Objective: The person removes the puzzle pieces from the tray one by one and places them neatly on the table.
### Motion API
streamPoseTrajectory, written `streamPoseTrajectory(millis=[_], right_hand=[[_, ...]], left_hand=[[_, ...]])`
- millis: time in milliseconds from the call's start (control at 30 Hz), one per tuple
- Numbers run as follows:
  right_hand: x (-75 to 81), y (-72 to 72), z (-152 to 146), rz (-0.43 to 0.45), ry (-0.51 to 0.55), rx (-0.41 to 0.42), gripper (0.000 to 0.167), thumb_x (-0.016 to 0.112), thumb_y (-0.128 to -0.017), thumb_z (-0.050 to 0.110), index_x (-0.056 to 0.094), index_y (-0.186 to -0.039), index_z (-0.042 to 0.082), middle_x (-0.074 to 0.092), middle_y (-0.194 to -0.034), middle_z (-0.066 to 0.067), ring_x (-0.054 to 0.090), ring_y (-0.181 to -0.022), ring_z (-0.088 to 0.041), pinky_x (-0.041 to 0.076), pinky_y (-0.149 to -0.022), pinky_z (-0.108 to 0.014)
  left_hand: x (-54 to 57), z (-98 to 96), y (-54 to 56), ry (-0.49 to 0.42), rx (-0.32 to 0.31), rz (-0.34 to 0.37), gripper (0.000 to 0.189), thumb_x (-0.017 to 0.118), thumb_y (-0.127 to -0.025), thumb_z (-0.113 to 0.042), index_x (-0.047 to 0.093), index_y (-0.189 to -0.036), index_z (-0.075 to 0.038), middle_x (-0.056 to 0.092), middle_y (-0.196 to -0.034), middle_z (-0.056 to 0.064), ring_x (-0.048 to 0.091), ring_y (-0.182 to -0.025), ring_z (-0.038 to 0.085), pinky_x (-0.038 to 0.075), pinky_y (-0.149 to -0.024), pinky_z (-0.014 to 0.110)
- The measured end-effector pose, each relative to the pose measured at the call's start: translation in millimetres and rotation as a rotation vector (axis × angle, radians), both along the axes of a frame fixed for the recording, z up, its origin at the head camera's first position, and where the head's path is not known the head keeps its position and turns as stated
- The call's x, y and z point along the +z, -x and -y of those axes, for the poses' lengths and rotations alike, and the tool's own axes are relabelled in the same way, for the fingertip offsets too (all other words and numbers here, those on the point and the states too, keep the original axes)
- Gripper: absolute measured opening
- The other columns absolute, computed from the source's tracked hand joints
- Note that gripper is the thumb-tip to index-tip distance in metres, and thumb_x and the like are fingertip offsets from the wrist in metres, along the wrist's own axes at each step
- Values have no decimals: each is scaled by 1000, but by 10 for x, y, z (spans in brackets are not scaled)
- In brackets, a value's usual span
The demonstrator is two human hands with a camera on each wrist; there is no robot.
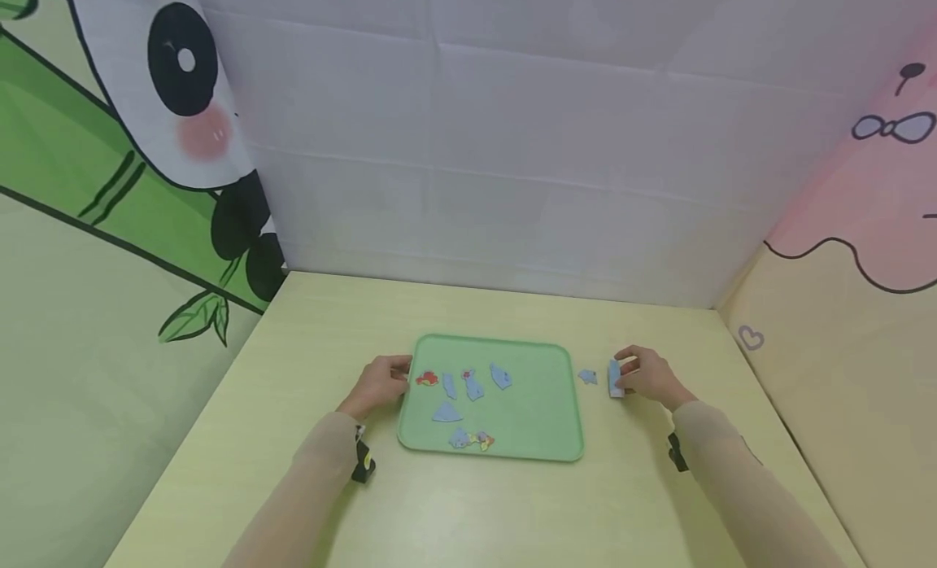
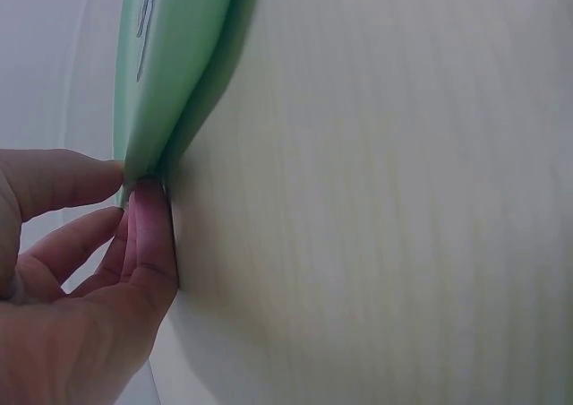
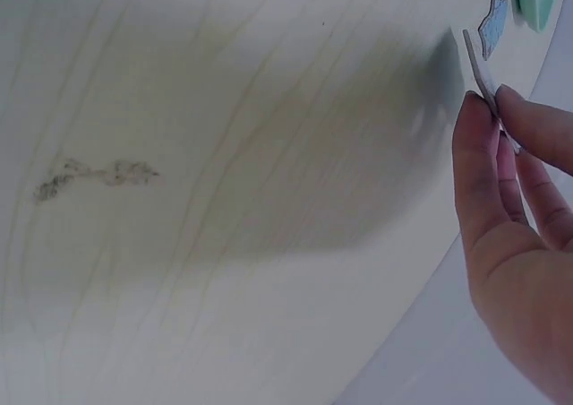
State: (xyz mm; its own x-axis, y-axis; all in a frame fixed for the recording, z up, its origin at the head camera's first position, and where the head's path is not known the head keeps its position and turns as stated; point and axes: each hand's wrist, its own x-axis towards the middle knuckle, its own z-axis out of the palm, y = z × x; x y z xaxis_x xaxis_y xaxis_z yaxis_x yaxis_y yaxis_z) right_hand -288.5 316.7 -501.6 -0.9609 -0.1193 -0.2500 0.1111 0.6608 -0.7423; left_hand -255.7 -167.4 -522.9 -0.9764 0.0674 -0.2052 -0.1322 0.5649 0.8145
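Observation:
A thin light-blue flat piece (image 1: 614,381) is pinched between thumb and fingers of my right hand (image 1: 650,376), just to the right of the tray. In the right wrist view this piece (image 3: 480,72) stands edge-on, tilted off the table. My left hand (image 1: 379,382) grips the left rim of the green tray (image 1: 538,413); in the left wrist view the thumb is at the rim and the fingers reach its underside. Between tray and right hand lies a small blue piece (image 1: 588,377) with an uneven outline.
On the tray's left half lie several cut-out pieces: a red one (image 1: 428,378), blue ones such as a fan-shaped piece (image 1: 446,412), and a multicoloured piece (image 1: 481,440) near the front rim. The pale wooden table (image 1: 468,511) meets a white covering (image 1: 512,185) at the back.

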Motion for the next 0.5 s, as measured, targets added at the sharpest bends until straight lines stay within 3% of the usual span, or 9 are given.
streamPoseTrajectory(millis=[300, 500], right_hand=[[-46, 3, 23, -15, -99, -2, 47, 67, -81, -3, 51, -125, -4, 57, -102, -19, 58, -83, -26, 53, -66, -32], [-76, -20, 57, -27, -110, 9, 48, 66, -80, -6, 50, -125, -7, 58, -102, -21, 58, -85, -28, 54, -65, -32]], left_hand=[[8, -15, 2, -6, -5, -11, 60, 55, -76, 7, 49, -136, 3, 59, -119, 16, 58, -95, 25, 52, -67, 29], [-21, -5, 3, 6, -1, -14, 58, 56, -78, 5, 49, -136, 3, 60, -118, 14, 58, -96, 24, 52, -72, 31]])
